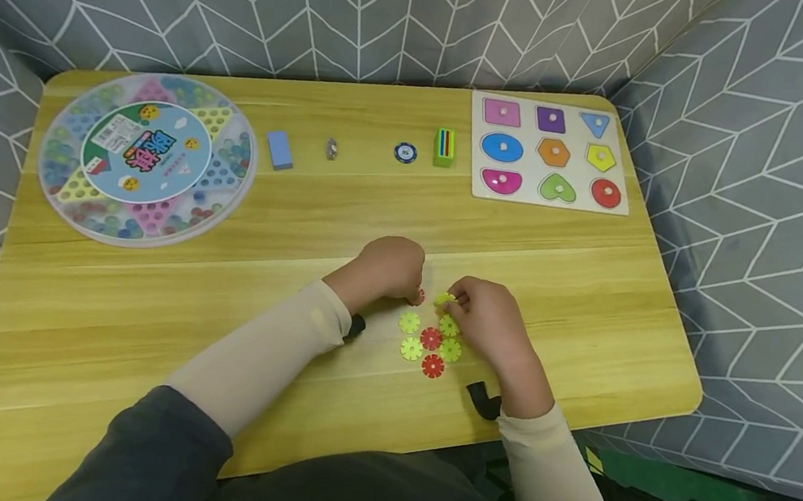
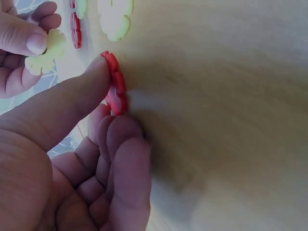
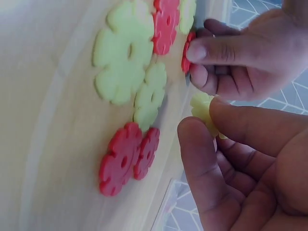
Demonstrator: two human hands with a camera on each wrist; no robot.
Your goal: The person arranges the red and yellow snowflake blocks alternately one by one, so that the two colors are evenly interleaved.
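While the left hand (image 1: 390, 270) pinches a red snowflake disc (image 2: 115, 90) and the right hand (image 1: 486, 318) a yellow-green disc (image 3: 204, 113) just above the surface (image 1: 217, 329), nothing looks joined yet; six loose discs (image 1: 430, 338) lie just near them.
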